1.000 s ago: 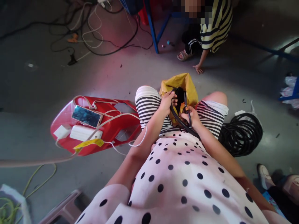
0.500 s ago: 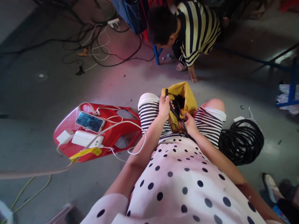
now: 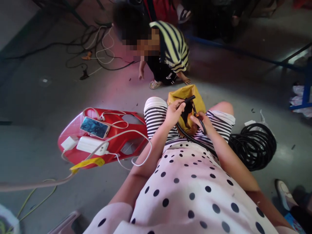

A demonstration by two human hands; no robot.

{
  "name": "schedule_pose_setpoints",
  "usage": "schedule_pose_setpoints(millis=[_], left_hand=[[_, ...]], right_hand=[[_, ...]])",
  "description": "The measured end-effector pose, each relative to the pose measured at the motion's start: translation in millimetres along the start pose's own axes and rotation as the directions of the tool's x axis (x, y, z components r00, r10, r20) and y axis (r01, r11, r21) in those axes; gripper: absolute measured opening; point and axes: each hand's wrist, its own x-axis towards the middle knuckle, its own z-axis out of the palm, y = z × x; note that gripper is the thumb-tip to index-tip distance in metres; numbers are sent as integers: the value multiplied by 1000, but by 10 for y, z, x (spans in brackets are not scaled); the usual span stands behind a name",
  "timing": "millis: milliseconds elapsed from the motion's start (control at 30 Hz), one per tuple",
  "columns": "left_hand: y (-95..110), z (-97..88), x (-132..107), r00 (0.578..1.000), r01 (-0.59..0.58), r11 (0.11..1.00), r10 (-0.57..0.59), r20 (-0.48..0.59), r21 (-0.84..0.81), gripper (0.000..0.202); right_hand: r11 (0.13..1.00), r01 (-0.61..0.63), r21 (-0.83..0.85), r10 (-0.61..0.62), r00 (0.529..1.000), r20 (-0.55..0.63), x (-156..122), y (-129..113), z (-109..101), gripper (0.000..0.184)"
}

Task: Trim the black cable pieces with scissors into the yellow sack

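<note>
Over my lap, my left hand (image 3: 175, 113) is closed around a black cable (image 3: 190, 99), whose end sticks out past the fingers toward the right. The cable's length runs down below the hand and across my lap. Close by on the right, my right hand (image 3: 204, 122) grips a black tool that looks like scissors (image 3: 202, 127), with a handle loop showing below the fingers. Its upper part lies near the cable end; whether they touch I cannot tell. Between my knees an open yellow bag (image 3: 200, 101) stands behind both hands, its inside dark.
At left lies a red stool (image 3: 131, 130) bearing a phone (image 3: 94, 127), a white power bank (image 3: 91, 145) and cords. A coil of black cable (image 3: 258, 146) rests on the floor at right. Ahead a person in a striped shirt (image 3: 174, 45) crouches near the bag.
My left hand has moved slightly right, and the cable end now points right instead of up. My right hand has risen, showing the tool's loop. The crouching person has shifted left.
</note>
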Motion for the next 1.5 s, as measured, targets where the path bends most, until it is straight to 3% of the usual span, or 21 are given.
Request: schedule_pose_setpoints(millis=[267, 433, 633, 867, 1067, 1300, 1500], left_hand=[[-71, -49, 19, 988, -144, 964, 127, 87, 222, 19], [-43, -73, 21, 984, -164, 908, 121, 132, 385, 18], [-66, -92, 56, 963, -192, 842, 64, 260, 504, 22], [-301, -100, 229, 950, -187, 820, 12, 311, 541, 23], [-524, -134, 338, 965, -110, 879, -17, 261, 463, 21], [-618, -173, 427, 957, -77, 900, -54, 285, 429, 13], [-675, -143, 509, 964, 27, 923, -126, 236, 384, 21]], right_hand=[[997, -45, -65, 45, 999, -3, -39, -63, 145, 73], [990, -63, -126, 61, 998, -21, -14, -78, 123, 71], [976, -84, -203, 88, 996, 12, 85, -37, 34, 68], [974, -108, -198, 115, 993, 24, 243, 125, 80, 67], [924, -66, -377, 57, 998, -34, 387, 180, 106, 72], [906, -114, -408, 136, 990, 25, 598, 174, 114, 68], [888, -153, -433, 151, 988, -38, 735, 284, 184, 58]])
